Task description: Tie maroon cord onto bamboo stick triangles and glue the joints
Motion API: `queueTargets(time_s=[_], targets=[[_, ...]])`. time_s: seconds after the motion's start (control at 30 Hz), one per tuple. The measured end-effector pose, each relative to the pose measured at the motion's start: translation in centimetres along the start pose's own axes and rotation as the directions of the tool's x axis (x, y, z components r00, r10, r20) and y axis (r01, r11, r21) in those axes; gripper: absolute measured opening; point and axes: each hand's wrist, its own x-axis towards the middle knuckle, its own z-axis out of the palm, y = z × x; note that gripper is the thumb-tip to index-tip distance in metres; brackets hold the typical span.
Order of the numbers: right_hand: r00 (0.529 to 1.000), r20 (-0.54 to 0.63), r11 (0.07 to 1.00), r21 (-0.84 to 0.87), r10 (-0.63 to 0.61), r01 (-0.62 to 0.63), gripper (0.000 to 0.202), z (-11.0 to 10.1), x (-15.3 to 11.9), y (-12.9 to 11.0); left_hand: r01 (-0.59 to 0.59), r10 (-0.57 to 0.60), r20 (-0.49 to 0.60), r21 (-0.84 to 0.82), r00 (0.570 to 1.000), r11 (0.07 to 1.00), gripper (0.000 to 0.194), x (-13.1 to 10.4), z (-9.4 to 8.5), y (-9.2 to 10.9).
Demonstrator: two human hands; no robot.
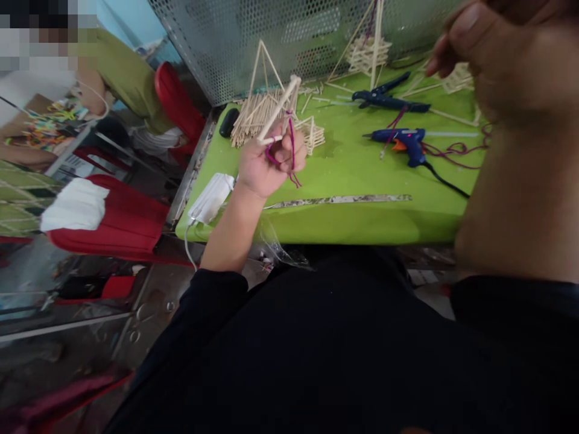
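Over the left part of the green table (353,220), my left hand (269,160) is closed around a small frame of wooden sticks (280,108). A purple string (292,144) loops by its fingers and hangs down. Behind that hand lies a pile of thin sticks (253,117). My right hand (506,66) is raised at the upper right, near the camera and blurred, with its fingers curled; what it holds, if anything, is hidden. Between the hands, a blue glue gun (409,141) lies on the table below dark pliers or a clamp (389,96).
A perforated metal panel (289,36) stands behind the table. Stick structures (368,54) rest near it. A white power adapter (211,198) and a patterned strip (348,199) lie toward the front. Red chairs (126,220) and another person (124,78) are at the left.
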Motion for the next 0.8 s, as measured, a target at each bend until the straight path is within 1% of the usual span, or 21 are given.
queueTargets(time_s=[0.07,0.1,0.13,0.23,0.33,0.4,0.47,0.5,0.6,0.7,0.8], targets=[[0.990,0.036,0.990,-0.027,-0.138,0.139,0.033,0.7,-0.1,-0.1,0.003,-0.003,-0.024,-0.019,1.000,1.000,0.071,0.1,0.0,-0.1],[0.983,0.062,0.984,-0.037,-0.174,0.177,0.031,1.0,0.0,-0.1,0.005,-0.005,-0.026,-0.019,1.000,1.000,0.071,0.1,0.0,-0.1],[0.981,0.092,0.984,-0.045,-0.170,0.175,0.030,1.2,0.0,-0.1,0.007,-0.008,-0.020,-0.011,1.000,1.000,0.071,0.1,0.0,-0.1],[0.978,0.168,0.988,-0.079,-0.120,0.135,0.031,1.6,-0.1,0.2,0.015,-0.015,0.011,0.018,1.000,1.000,0.071,0.1,0.0,-0.3],[0.978,0.196,0.997,-0.033,-0.065,0.073,0.039,2.9,-0.8,0.9,0.014,-0.014,0.024,0.025,1.000,1.000,0.069,0.2,-0.1,-0.4],[0.981,0.195,0.999,-0.021,-0.023,0.027,0.041,4.3,-1.6,1.4,0.010,-0.011,0.046,0.034,0.999,0.999,0.068,0.3,-0.1,-0.5],[0.982,0.189,0.999,-0.047,0.022,-0.014,0.044,6.0,-2.4,1.7,0.015,-0.018,0.072,0.050,0.997,0.999,0.068,0.3,-0.1,-0.6],[0.975,0.212,0.997,-0.062,0.065,-0.052,0.043,6.8,-2.8,1.9,0.023,-0.027,0.074,0.053,0.997,0.998,0.068,0.3,0.0,-0.6],[0.971,0.218,0.994,0.019,0.101,-0.107,0.044,8.9,-4.0,2.4,0.052,-0.053,0.030,0.043,0.998,0.998,0.066,0.3,0.3,-0.7],[0.963,0.229,0.989,0.020,0.141,-0.149,0.045,10.2,-5.0,2.9,0.053,-0.053,0.005,0.089,0.999,0.995,0.066,0.4,0.3,-1.0],[0.967,0.204,0.989,-0.017,0.150,-0.149,0.052,11.0,-5.8,2.9,0.030,-0.035,0.037,0.133,0.999,0.991,0.070,0.6,0.0,-1.2]])
